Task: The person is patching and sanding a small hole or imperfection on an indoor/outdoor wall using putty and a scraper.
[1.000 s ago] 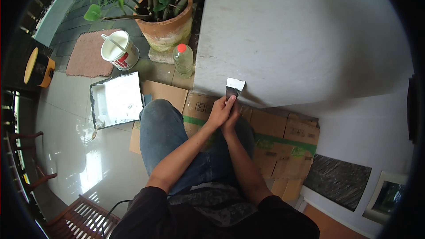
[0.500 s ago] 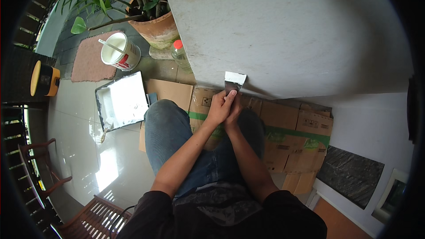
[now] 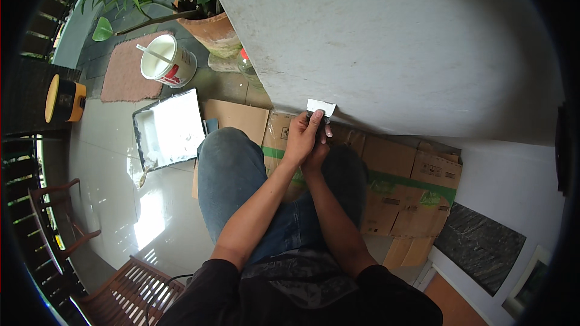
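- Holding the putty knife (image 3: 321,107) is the left hand (image 3: 300,139), its grip closed around the handle with the thumb laid along it toward the blade.
- The right hand (image 3: 315,160) sits just below, close against the left; partly covered, so how far its grip is closed I cannot tell.
- The white-coated blade stands at the lower part of the pale wall (image 3: 386,54); whether it touches is unclear.
- A low, even angle and light pressure would likely suit that edge, leaving fewer ridges.
- Moving both wrists as one should help the blade sit flat.
- Cardboard (image 3: 238,119) lies below to catch drips; the tray (image 3: 148,136) rests left of the knees, near enough to reach without twisting.
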The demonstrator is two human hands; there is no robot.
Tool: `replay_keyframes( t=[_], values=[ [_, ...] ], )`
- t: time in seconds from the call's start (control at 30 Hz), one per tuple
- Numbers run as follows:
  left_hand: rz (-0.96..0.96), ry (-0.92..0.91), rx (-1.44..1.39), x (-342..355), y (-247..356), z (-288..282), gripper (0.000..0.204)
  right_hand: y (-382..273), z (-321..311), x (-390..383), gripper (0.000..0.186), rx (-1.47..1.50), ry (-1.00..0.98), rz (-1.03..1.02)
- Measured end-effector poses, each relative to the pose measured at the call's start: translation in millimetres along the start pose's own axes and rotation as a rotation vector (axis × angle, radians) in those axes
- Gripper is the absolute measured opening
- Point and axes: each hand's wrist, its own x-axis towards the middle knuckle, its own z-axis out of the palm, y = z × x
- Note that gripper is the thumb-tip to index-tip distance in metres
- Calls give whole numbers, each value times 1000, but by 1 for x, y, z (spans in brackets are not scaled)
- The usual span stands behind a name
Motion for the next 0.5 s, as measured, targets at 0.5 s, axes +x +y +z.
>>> replay_keyframes(
  t=[0.5],
  values=[
    [151, -10, 94, 5, 21, 11, 32, -33, -1, 34, 23, 155, -116, -81]
  ],
)
